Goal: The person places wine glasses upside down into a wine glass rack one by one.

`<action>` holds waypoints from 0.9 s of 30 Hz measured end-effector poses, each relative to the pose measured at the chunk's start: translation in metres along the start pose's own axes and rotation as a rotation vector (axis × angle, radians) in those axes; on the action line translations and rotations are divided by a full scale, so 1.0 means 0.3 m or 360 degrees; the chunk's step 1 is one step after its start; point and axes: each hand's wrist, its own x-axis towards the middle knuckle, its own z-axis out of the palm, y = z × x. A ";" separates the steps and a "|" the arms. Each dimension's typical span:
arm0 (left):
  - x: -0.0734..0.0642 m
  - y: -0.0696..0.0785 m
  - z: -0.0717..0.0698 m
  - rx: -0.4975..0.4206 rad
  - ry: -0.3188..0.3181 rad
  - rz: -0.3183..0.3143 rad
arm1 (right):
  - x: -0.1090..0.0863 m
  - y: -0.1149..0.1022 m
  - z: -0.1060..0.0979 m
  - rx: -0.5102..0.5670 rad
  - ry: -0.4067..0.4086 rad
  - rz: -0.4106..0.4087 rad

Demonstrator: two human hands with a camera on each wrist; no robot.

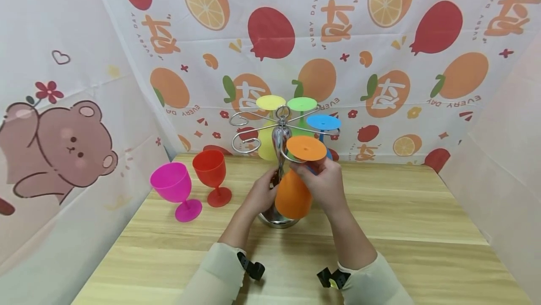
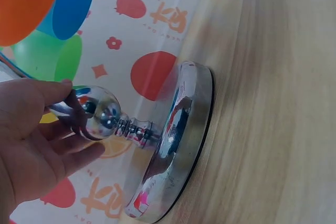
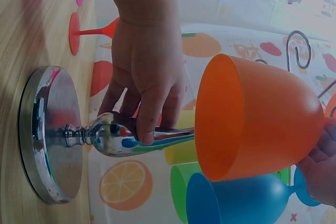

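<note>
Tabletop; right fingers seemingly around orange goblet

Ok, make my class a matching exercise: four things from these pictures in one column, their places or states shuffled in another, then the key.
1. Orange goblet
2. Left hand
3. Red goblet
4. Green goblet

A. Stands upright on the table
B. Hangs between the yellow goblet and the blue goblet
C. Upside down, held by the right hand
D. Grips the metal rack

Pairs: 1-C; 2-D; 3-A; 4-B
</note>
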 end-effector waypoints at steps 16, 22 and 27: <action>0.008 0.006 0.017 -0.0063 0.0004 -0.0002 | -0.003 -0.004 -0.008 0.0025 0.0052 0.0018; 0.004 0.004 0.035 -0.0055 0.0058 0.0003 | -0.007 0.018 -0.031 0.0039 0.0062 -0.0010; 0.000 0.004 0.052 -0.0091 0.0115 0.0012 | -0.009 0.033 -0.060 0.0058 0.0084 0.0008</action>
